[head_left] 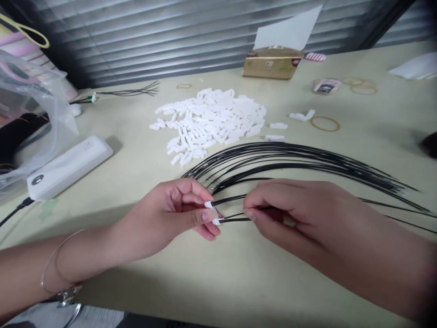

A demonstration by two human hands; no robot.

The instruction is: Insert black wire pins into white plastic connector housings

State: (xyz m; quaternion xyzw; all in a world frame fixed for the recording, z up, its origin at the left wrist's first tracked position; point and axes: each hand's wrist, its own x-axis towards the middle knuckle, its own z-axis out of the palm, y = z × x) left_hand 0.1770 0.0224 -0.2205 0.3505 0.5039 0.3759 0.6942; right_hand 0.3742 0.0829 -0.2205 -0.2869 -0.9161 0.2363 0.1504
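My left hand (184,209) pinches a small white plastic connector housing (216,221) between thumb and fingers. Several thin black wires (232,200) run out of its right side. My right hand (287,209) is closed in a pinch on a black wire close to the housing. The wire's tip by the housing shows a bit of bright metal. Behind both hands lies a bundle of black wires (290,152), curved to the right. Farther back is a pile of white connector housings (218,118).
A white power bank (71,166) with a cable and a clear plastic bag (58,100) are at the left. A gold box (271,67) stands at the back by the blinds. Rubber bands (325,123) and a few loose housings (278,125) lie right of the pile.
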